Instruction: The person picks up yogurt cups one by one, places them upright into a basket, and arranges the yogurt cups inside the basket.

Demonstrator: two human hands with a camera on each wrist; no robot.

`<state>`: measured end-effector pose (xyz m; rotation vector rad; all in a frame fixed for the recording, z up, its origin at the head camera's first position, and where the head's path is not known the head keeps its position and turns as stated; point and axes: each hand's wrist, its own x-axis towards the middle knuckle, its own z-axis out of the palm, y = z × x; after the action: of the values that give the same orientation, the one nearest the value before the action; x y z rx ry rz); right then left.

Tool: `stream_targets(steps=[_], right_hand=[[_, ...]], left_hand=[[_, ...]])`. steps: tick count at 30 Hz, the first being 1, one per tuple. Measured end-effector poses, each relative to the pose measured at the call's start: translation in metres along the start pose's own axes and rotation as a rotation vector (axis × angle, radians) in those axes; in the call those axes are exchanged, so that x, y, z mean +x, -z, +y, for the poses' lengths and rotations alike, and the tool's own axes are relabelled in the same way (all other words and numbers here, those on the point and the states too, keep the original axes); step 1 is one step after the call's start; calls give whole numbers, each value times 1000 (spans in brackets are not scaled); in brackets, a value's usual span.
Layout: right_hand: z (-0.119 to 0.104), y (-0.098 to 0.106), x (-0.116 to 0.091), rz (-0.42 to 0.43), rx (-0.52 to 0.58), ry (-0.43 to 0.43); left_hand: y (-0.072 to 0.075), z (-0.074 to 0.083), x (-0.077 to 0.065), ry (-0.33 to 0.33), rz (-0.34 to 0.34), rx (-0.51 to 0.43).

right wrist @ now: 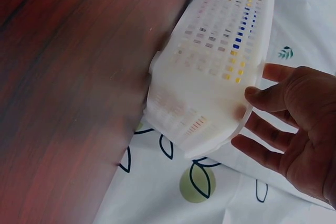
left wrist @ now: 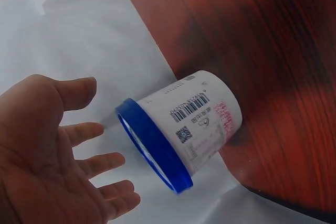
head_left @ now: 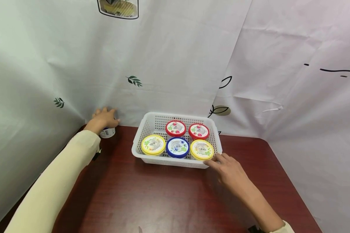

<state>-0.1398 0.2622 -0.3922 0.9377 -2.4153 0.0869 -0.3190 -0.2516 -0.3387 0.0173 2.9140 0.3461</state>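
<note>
In the head view, my left hand (head_left: 104, 118) is at the far left corner of the table, over a white tub (head_left: 108, 133). In the left wrist view this tub (left wrist: 186, 121) stands upright with a blue lid (left wrist: 153, 145) and a printed barcode. My left fingers are spread and loosely bent just above the lid, with a gap showing. My right hand (head_left: 230, 170) holds the rim of a white plastic basket (head_left: 175, 162) at its near right corner. In the right wrist view, the thumb lies on the outside of the basket wall (right wrist: 184, 98), and the index fingertip is hidden behind the rim.
Inside the basket stand several lidded tubs: two red lids (head_left: 176, 128) at the back, and a blue lid (head_left: 177, 147) between two yellow lids (head_left: 153, 144) in front. White cloth (head_left: 175, 64) with leaf prints hangs behind and beside the dark red wooden table (head_left: 163, 200).
</note>
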Motion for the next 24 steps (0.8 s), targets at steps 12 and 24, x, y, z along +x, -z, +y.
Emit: stream_targets(steps=[12, 24], right_hand=[[0, -1, 0, 9, 0, 9], [-1, 0, 0, -13, -9, -3]], left_hand=[[-4, -8, -2, 51, -33, -12], [-7, -15, -4, 68, -37, -24]])
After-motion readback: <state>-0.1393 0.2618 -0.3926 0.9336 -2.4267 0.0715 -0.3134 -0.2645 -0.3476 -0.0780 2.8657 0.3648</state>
